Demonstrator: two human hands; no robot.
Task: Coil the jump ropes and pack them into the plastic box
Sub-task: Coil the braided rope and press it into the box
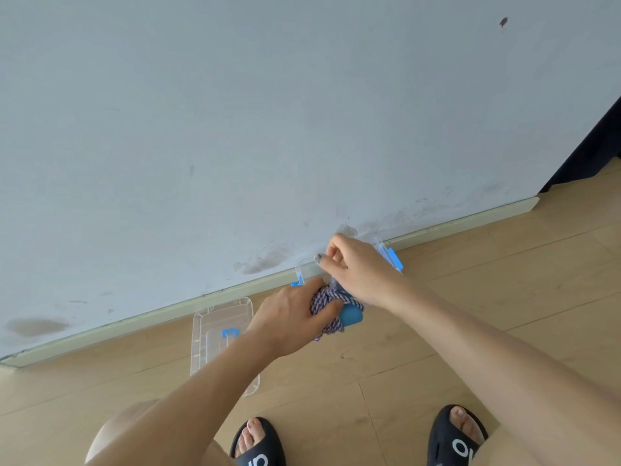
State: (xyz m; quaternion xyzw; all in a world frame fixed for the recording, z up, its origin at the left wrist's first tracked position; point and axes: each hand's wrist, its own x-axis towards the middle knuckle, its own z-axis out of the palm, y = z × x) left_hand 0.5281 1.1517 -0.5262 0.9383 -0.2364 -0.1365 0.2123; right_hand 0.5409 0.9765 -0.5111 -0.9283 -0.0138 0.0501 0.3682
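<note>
- Lower centre of the frame: two black slippers [258, 442] on the wooden floor [437, 348].
- Centre-left: clear lid [215, 327] lies flat.
- Centre: left hand [289, 314] grips the coiled jump rope [327, 306], blue handle [351, 314] showing; soft and light, likely to spring loose, so hold the bundle's middle.
- Beyond: right hand [356, 267], fingers curled, reaches over the plastic box [391, 257] by the wall; whether it holds anything, I cannot tell.

Both hands hide most of the plastic box [391, 255], and the left hand [289, 314] covers part of the coiled rope [324, 299].
</note>
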